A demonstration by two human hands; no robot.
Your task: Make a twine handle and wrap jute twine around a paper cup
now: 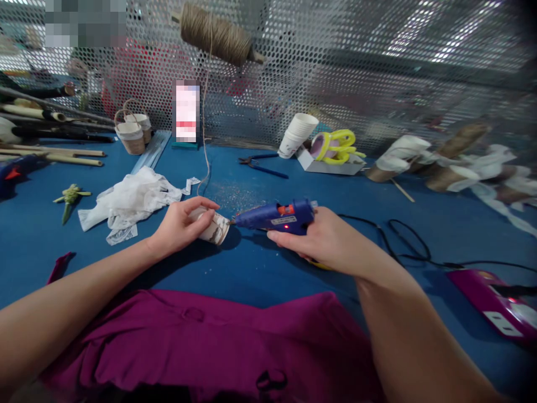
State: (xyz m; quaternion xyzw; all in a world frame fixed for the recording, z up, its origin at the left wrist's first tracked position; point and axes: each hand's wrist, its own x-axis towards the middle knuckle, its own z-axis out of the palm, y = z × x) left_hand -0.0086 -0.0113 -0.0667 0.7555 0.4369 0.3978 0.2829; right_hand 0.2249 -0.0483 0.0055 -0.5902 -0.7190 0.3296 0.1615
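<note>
My left hand [180, 224] is wrapped round a small paper cup [215, 228] lying on its side on the blue table [251, 268], its base turned to the right. My right hand [323, 238] grips a blue hot glue gun [277, 216] with an orange trigger. The gun's nozzle touches the cup's base edge. A black cord [403, 240] runs from the gun off to the right. A strand of twine [205, 129] hangs down from a spool [216, 33] on the mesh wall to the table behind the cup.
Crumpled white plastic [130, 204] lies left of the cup. Behind are stacked paper cups [297, 134], blue-handled pliers [262, 164], yellow scissors on a box [335, 148], twine-wrapped cup baskets [132, 131], bamboo sticks [54, 151], more wrapped cups [419, 157] at right. A purple power strip [495, 302] sits near right.
</note>
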